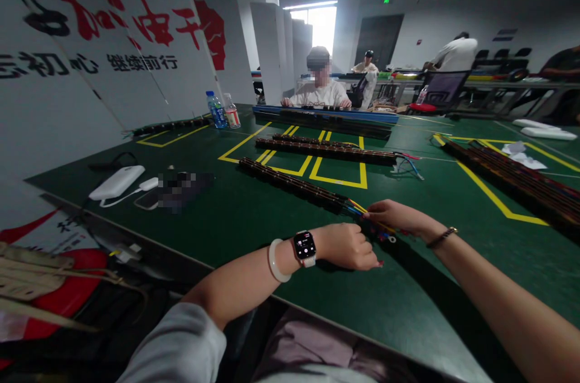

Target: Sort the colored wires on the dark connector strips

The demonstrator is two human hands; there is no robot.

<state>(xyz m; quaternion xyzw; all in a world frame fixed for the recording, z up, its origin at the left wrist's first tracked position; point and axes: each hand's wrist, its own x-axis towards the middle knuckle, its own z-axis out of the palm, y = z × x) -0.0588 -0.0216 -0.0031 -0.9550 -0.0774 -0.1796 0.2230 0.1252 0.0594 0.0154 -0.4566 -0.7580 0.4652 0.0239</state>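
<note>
A long black wiring harness lies slantwise on the green table, with loose coloured wires fanning out of its near end. My right hand closes its fingers around these wires from the right. Just left of it and nearer to me is my left hand, its fingers curled; what they hold, if anything, is hidden. A small red tip shows at its fingertips, too small to name. A ring terminal sticks out below my right hand.
Another harness with loose wire ends lies farther back, and more harnesses lie at right. A power bank, a phone and bottles stand or lie at left. Across the table a person sits behind a blue-edged trough.
</note>
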